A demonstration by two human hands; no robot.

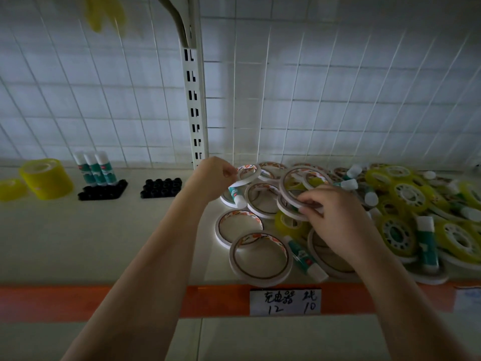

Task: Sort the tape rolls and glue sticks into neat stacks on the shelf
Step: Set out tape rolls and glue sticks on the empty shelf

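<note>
Left hand (212, 178) pinches a thin white double-sided tape ring (248, 173), lifted above the pale shelf (104, 243). Right hand (330, 214), grip closed round several similar white tape rings (294, 190), at the mixed pile. Yellow tape rolls (45, 178) stacked far left; three green-and-white glue sticks (95, 168) upright in a black holder (102, 191).
</note>
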